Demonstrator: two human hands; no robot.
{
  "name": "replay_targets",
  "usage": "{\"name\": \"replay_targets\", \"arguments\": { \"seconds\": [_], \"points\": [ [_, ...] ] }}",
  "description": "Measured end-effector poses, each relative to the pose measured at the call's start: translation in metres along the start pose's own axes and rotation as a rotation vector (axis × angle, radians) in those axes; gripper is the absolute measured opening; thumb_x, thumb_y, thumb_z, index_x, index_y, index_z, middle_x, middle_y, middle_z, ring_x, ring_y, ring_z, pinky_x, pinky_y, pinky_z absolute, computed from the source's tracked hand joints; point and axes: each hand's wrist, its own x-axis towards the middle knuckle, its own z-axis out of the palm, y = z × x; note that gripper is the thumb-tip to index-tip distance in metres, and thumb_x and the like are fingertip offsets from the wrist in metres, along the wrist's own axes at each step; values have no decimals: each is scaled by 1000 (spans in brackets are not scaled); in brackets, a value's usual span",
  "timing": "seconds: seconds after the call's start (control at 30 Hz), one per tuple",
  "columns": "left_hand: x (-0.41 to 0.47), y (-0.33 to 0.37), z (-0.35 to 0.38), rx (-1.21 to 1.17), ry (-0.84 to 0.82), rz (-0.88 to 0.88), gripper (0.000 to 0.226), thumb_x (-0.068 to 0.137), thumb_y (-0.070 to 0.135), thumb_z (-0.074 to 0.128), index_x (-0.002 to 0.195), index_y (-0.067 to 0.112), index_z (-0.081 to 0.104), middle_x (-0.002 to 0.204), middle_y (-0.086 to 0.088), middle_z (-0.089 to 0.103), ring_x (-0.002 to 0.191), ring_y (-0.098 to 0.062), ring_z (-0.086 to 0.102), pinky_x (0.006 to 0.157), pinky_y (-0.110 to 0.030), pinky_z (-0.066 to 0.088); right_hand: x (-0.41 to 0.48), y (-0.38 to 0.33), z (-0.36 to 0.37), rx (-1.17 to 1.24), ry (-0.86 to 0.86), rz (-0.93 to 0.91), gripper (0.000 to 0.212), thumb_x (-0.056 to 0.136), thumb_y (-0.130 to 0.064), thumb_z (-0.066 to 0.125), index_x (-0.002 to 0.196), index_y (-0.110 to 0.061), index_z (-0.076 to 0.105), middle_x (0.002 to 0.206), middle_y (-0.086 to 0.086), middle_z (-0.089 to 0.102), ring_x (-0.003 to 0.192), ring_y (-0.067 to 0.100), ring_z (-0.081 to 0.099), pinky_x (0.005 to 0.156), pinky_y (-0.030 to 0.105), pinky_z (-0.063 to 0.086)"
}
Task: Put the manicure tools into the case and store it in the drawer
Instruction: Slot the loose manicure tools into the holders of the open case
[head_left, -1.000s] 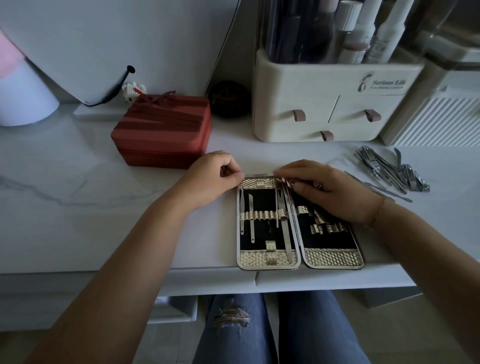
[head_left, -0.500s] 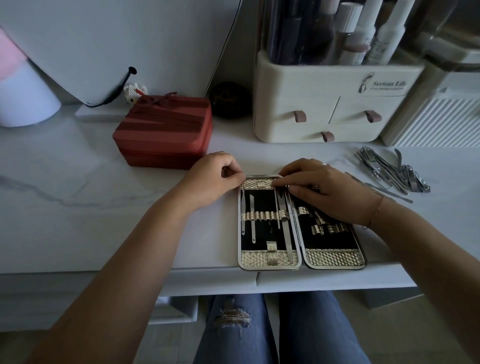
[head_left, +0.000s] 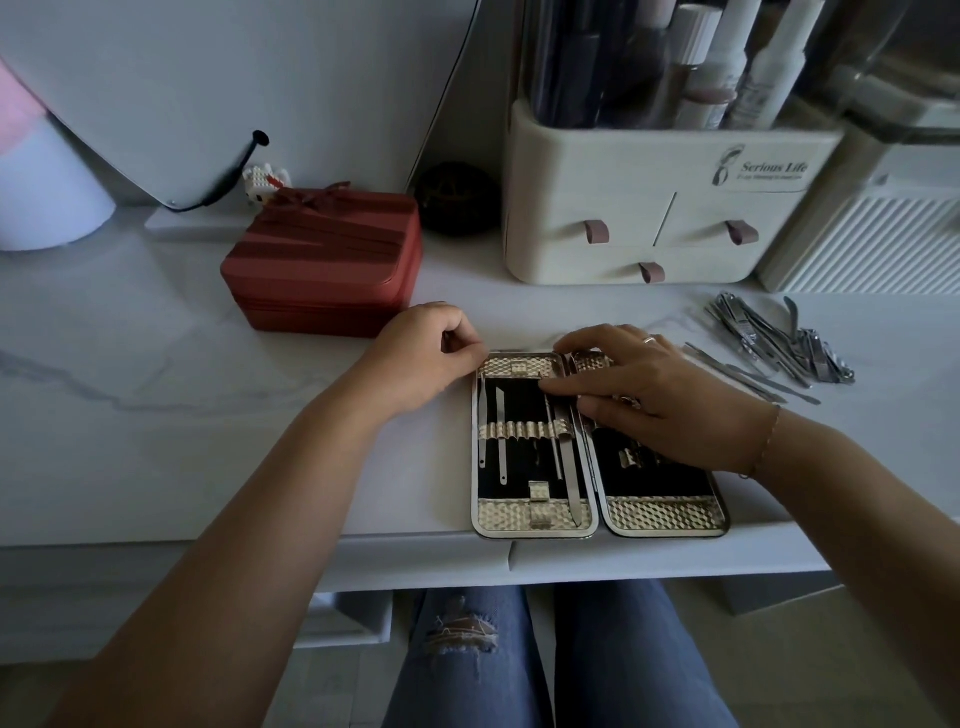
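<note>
The manicure case (head_left: 535, 521) lies open near the table's front edge, gold-lined with black beds. Several slim metal tools (head_left: 519, 441) sit under the strap in its left half. My left hand (head_left: 421, 358) rests with curled fingers against the case's top left corner and pinches its rim. My right hand (head_left: 649, 395) lies over the right half and hides most of it. Its straight fingers reach across the hinge and press on the tops of the tools in the left half. A pile of loose manicure tools (head_left: 779, 345) lies on the table to the right.
A red box (head_left: 322, 260) with a bow stands behind my left hand. A cream organiser (head_left: 660, 208) with small drawers and bottles stands at the back right, beside a white ribbed box (head_left: 872, 239). An under-table drawer (head_left: 343, 618) shows below the left edge.
My right hand's fingers have slid left from the hinge onto the top of the left half and stretched out. My left hand has stayed at the corner.
</note>
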Motion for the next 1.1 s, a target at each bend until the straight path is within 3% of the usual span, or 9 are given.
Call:
{"name": "replay_targets", "arguments": {
  "seconds": [0.2,0.33,0.43,0.5,0.57,0.63,0.7,0.97,1.1],
  "points": [
    [-1,1,0,-1,3,6,9,82,17,68,74,16,64,73,10,55,59,11,48,57,-6,33,-5,-1,3,41,15,12,41,87,-52,34,122,-44,55,138,-10,41,132,11,32,106,44,27],
    [-1,2,0,-2,4,7,8,82,16,68,75,14,64,72,11,54,58,11,47,57,-5,33,-8,-4,5,29,38,13,42,88,-51,36,124,-41,55,138,-9,42,130,11,37,103,43,30],
    [-1,2,0,0,8,1,9,82,17,68,75,15,64,72,10,55,59,11,48,57,-5,35,-17,2,-3,104,178,65,40,88,-44,47,122,-28,59,128,-5,51,115,9,51,98,31,43],
    [-2,1,-1,-1,16,-11,9,81,17,68,73,14,65,71,10,56,59,9,49,57,-5,35,-29,16,-14,77,369,202,32,84,-37,58,110,-20,66,111,-2,59,96,9,57,88,28,50],
    [-2,2,-1,-15,20,-16,9,80,16,69,73,13,66,71,9,57,59,8,50,57,-5,36,-42,35,-27,-21,456,404,21,78,-30,68,95,-17,69,94,0,60,80,11,55,73,24,47],
    [-2,4,-1,-22,20,-20,8,79,15,70,72,13,66,69,9,57,59,7,50,57,-5,37,-50,49,-34,-85,395,575,18,75,-31,73,87,-17,70,87,0,55,76,13,51,65,22,34],
    [-3,5,-1,-23,19,-25,8,79,14,70,72,12,66,69,9,57,57,7,50,57,-6,37,-51,54,-36,-118,320,631,18,74,-33,73,83,-18,69,83,0,51,74,13,47,65,24,30],
    [-3,1,-1,0,15,-23,19,76,29,74,73,11,66,77,-1,62,64,-10,50,59,-19,35,-32,55,-44,-148,125,655,13,81,-29,67,78,-16,68,77,-1,58,69,12,51,71,27,37],
    [-2,1,-1,2,15,-25,20,76,29,74,74,11,66,77,-3,62,63,-9,48,60,-23,36,-29,53,-45,-126,133,613,14,85,-25,63,76,-14,64,71,-7,54,65,3,48,60,21,34]
  ]
}}
